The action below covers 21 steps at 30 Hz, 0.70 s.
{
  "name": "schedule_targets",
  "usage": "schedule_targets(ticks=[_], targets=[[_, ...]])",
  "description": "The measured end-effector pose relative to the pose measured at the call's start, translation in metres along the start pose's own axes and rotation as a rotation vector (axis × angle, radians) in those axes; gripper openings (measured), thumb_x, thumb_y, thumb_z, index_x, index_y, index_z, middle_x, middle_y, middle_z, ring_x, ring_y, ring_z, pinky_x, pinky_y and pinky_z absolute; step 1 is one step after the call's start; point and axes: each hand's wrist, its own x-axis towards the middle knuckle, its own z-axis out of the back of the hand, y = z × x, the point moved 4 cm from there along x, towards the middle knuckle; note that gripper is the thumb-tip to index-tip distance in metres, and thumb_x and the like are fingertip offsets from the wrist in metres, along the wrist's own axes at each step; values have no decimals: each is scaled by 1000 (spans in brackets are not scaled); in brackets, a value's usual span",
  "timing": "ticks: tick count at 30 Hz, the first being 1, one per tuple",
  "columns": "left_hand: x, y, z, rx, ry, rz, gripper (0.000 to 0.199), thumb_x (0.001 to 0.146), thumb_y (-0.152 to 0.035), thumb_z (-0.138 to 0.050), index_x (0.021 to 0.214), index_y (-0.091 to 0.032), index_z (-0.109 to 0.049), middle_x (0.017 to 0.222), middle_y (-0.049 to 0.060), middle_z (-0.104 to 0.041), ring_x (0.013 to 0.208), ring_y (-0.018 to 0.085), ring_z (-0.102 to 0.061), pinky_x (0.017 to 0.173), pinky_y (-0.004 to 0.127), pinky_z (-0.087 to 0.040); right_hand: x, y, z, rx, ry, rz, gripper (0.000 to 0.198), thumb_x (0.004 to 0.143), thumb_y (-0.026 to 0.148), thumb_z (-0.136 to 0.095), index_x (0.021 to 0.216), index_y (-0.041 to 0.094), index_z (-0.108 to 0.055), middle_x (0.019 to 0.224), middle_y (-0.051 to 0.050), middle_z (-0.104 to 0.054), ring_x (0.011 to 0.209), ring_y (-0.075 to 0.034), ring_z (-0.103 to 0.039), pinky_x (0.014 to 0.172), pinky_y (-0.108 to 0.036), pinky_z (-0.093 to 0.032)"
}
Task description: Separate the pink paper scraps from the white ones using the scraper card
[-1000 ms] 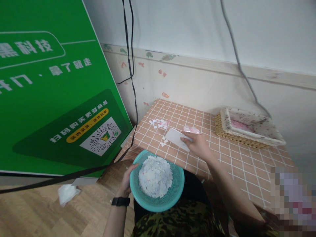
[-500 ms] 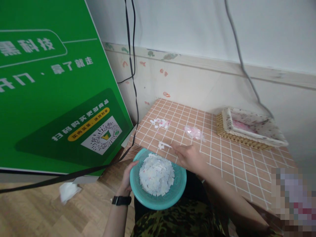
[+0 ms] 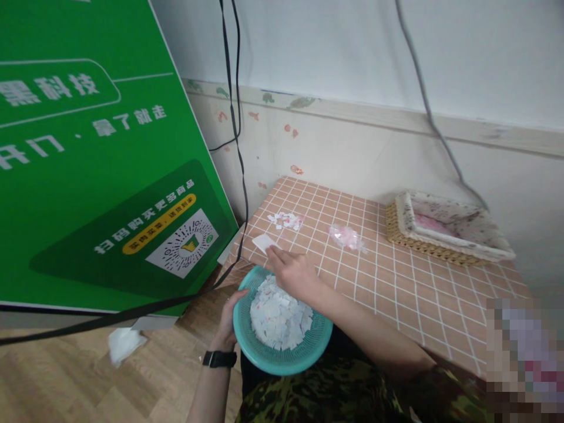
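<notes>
My left hand (image 3: 228, 317) grips the left rim of a turquoise plastic basket (image 3: 241, 346), which is tilted toward me above my lap. A mound of small white paper scraps (image 3: 282, 317) fills its middle. My right hand (image 3: 295, 271) pinches a flat white card (image 3: 263, 242) over the table's front edge, just above the basket's far rim. Farther back on the table lies a small pile of white and pink paper scraps (image 3: 285, 220). To its right rests a clear plastic bag (image 3: 347, 237) with pinkish contents.
A fabric-lined wicker basket (image 3: 440, 247) sits at the back right of the checked tablecloth (image 3: 396, 288). Black cables (image 3: 240, 176) hang at the table's left corner, beside a green printed cabinet (image 3: 110, 205). White crumpled plastic (image 3: 126, 343) lies on the wooden floor.
My right hand has moved left with the card, which now shows its flat face. The few scraps that lay by the card are no longer visible there. My left hand stays on the basket.
</notes>
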Motion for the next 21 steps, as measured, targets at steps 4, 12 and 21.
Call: schedule_targets(ticks=[4,12,21], targets=[[1,0,-1,44,-1,-23,10,65,-20,-71,70,-11,-70,63,6,-73,57,21,-65,61,32,-51,31,18,-20,-93,81,-27,38,90,11,-35,126,3,-45,122,-24,-55,97,-24,-60,69,-37,-53],[-5,1,-8,33,15,48,10,67,-20,-68,70,-11,-70,63,7,-73,57,23,-66,62,35,-51,49,12,-30,-167,75,-142,35,90,10,-30,120,4,-48,105,-20,-61,87,-24,-62,61,-34,-51],[4,8,-1,-2,59,68,13,71,-21,-66,79,-12,-71,69,9,-74,81,33,-68,78,42,-51,25,8,-19,-170,129,-337,37,89,13,-34,124,7,-46,109,-20,-62,81,-23,-64,60,-33,-50]])
